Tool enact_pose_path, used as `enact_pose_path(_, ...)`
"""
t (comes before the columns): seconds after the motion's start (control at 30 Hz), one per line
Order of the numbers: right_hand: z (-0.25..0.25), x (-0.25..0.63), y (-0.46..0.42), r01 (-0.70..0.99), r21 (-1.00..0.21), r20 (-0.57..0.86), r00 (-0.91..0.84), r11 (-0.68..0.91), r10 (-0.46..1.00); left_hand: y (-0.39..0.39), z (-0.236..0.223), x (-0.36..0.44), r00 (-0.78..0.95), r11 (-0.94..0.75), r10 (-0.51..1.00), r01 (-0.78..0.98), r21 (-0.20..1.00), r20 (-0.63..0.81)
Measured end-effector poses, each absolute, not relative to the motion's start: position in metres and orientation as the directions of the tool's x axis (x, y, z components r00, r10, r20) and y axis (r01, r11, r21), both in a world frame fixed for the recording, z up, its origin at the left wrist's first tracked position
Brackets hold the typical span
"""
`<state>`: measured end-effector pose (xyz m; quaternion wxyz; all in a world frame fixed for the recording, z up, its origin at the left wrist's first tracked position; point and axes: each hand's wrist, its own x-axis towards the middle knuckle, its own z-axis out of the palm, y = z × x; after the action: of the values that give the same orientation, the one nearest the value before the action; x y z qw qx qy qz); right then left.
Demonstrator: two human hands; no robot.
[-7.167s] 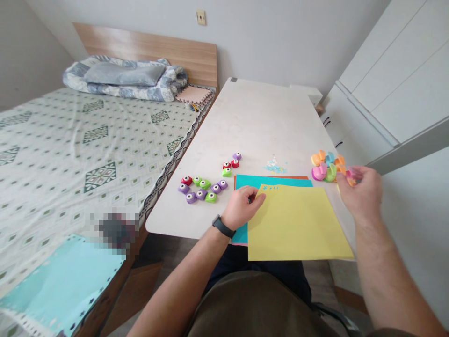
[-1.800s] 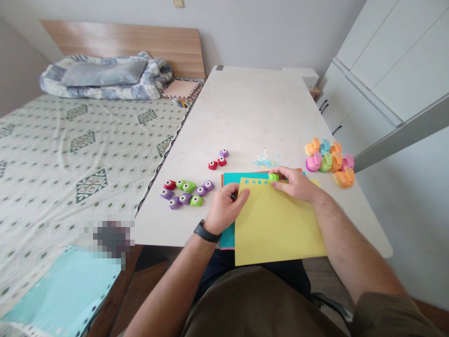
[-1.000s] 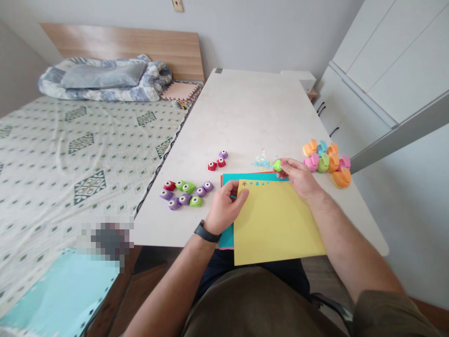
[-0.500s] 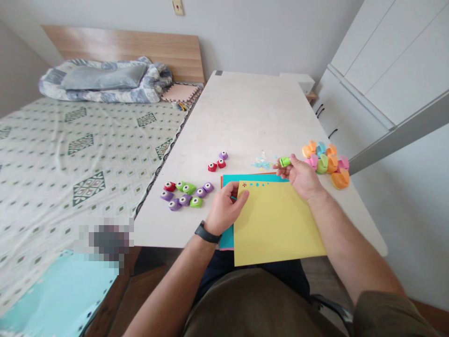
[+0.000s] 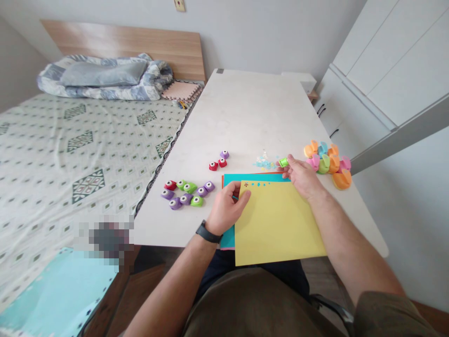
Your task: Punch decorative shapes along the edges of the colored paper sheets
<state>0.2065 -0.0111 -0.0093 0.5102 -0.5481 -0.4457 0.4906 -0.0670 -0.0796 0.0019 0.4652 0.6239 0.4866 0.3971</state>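
Note:
My left hand (image 5: 228, 206) pinches the upper left corner of a yellow sheet of paper (image 5: 277, 224), thumb on top. Several small shapes are cut along the sheet's top edge. Blue paper (image 5: 228, 236) lies beneath it, with an orange edge showing behind. A small green craft punch (image 5: 283, 162) is in the fingers of my right hand (image 5: 300, 174), above the sheet's far edge. Beside that punch lies a scatter of tiny blue, white and yellow paper cutouts (image 5: 265, 164).
Several purple, red and green punches (image 5: 185, 200) stand at the left of the white table (image 5: 252, 112); two red and one purple punch (image 5: 222, 163) sit farther back. Larger colourful punches (image 5: 333, 164) cluster at the right. A bed (image 5: 115, 140) adjoins the left side, holding a cut light-blue sheet (image 5: 59, 295).
My right hand has turned slightly and lowered the green punch a little. My left hand keeps its hold on the yellow paper. The camera view has shifted slightly.

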Motion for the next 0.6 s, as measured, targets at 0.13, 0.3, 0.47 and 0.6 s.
enact_pose_path(0.13,-0.0149,0.2088,-0.0093,0.037,-0.995,-0.083,0.127,-0.088,0.988,-0.0801,0.0042,-0.0661,0.205,-0.077,0.978,0.233,0.969,0.028)
enact_pose_path(0.3,-0.0192,0.2097,-0.0072,0.094,-0.992,-0.067,0.13,-0.079,0.989,-0.0802,0.0032,-0.0663,0.206,-0.095,0.978,0.244,0.965,0.044)
enact_pose_path(0.47,-0.0202,0.2079,-0.0055,0.074,-0.994,-0.07,0.138,-0.081,0.988,-0.08,0.0014,-0.0669,0.207,-0.098,0.977,0.252,0.963,0.045)
enact_pose_path(0.6,-0.0201,0.2066,-0.0051,0.071,-0.994,-0.069,0.14,-0.08,0.988,-0.0799,0.0021,-0.0674,0.213,-0.096,0.976,0.258,0.961,0.04)
